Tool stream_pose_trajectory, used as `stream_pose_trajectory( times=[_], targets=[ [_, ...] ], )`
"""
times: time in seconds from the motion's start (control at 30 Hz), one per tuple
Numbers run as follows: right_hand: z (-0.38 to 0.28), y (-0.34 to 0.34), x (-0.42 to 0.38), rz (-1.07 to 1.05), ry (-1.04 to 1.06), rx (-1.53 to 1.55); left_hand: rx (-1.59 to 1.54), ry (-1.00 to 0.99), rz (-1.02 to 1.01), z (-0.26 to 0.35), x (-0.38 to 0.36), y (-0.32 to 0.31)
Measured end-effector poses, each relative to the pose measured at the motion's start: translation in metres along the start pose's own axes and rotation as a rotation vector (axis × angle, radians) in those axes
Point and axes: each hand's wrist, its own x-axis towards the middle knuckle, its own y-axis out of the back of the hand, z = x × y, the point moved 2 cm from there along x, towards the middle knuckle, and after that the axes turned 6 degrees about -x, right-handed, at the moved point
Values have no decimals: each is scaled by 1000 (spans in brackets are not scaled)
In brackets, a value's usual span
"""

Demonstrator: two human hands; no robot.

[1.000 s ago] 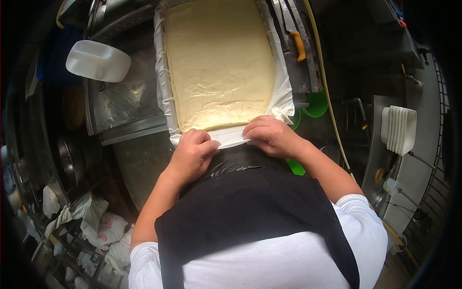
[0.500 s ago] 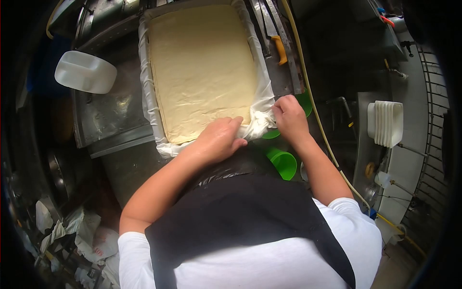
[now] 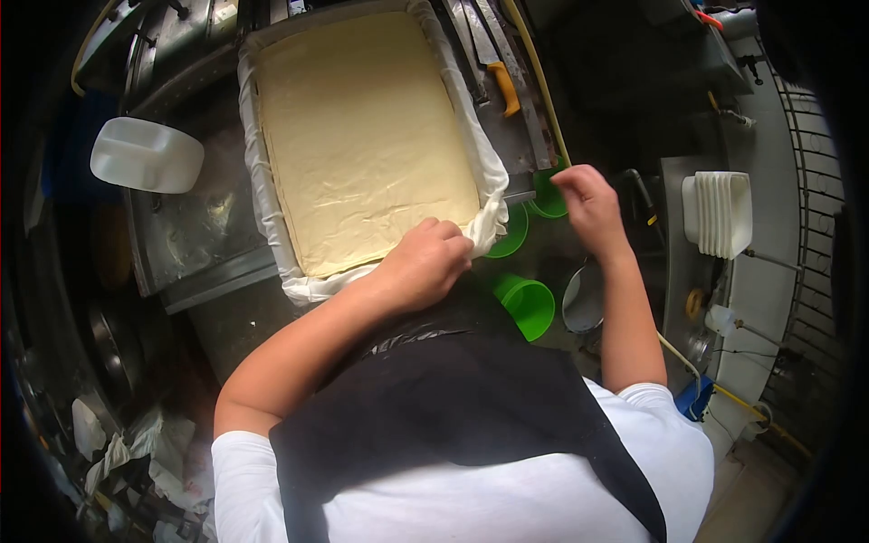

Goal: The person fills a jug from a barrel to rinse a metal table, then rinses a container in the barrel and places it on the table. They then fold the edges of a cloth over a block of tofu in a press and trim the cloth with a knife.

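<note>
A large pale yellow slab fills a rectangular mould lined with white cloth. My left hand is closed on the cloth at the near edge, close to the right corner, its knuckles beside the slab. Away from the mould, to its right, my right hand hangs in the air with its fingers curled together; whether anything small is between them is hidden. The cloth at the near right corner lies bunched over the rim.
Green containers stand right of the mould's near corner. A yellow-handled knife lies beyond, near a hose. On the left is a white plastic jug; stacked white trays are at the right.
My right hand has let go of the cloth and moved right, away from the corner. My left hand has closed at the near edge. The gathered cloth now lies lower against the corner.
</note>
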Motion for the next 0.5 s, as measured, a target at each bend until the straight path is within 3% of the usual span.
stream_pose_trajectory(
  times=[0.03, 0.07, 0.17, 0.27, 0.3, 0.37, 0.4, 0.47, 0.5],
  targets=[
    [16, 2, -5, -22, -146, -7, 40, 44, -11, 1, 1, -1],
    [18, -5, -10, -21, -147, -9, 39, 42, -11, 0, 2, -4],
    [3, -42, -26, -273, -285, 394, 57, 71, 56, -4, 6, -7],
    [-33, -72, -35, -106, 165, 104, 69, 127, 24, -8, 3, -6],
    [-30, -72, -36, -98, 156, 105, 74, 133, 29, -10, 2, -6],
    [-23, -64, -34, -59, -34, 215, 78, 136, 29, -13, 2, -6],
    [-25, -43, -30, -90, -315, 294, 58, 132, 57, -13, 2, -6],
    [3, -10, -29, -59, -445, 472, 35, 127, 83, -13, 1, -8],
    [5, -10, -29, -132, -356, 405, 36, 128, 85, -14, 1, -9]
  ],
)
